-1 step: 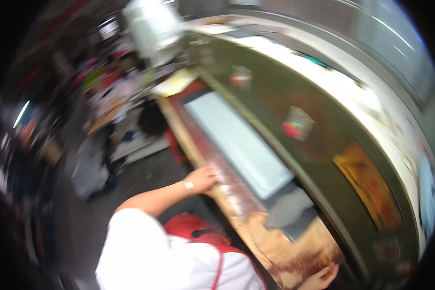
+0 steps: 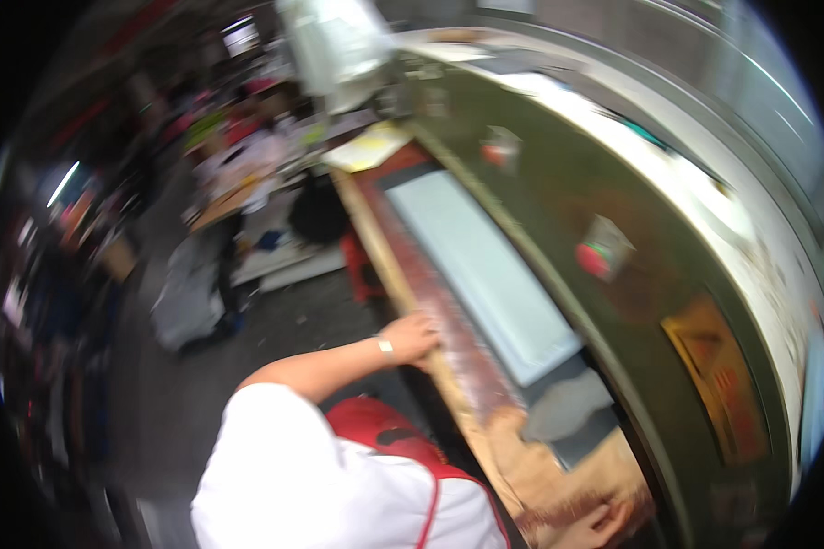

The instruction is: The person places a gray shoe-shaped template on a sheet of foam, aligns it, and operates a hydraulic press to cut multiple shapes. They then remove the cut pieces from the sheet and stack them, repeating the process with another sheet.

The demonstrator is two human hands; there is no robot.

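On the left, a blurry, messy floor [image 2: 201, 302] is showing, with things too fuzzy to name. The left hand [image 2: 412, 337] is resting flat, fingers loose, on the long brown wooden edge [image 2: 403, 284] of the work table, gripping nothing. Beside it a pale grey flat sheet [image 2: 481, 270] is lying under a big dark green curved machine cover [image 2: 613, 210]. The right hand [image 2: 595, 529] is pressing near the board's lower end; I cannot tell its grip.

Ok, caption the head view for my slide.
Left hand and right hand rest on a worn wooden bench edge beside a green machine.
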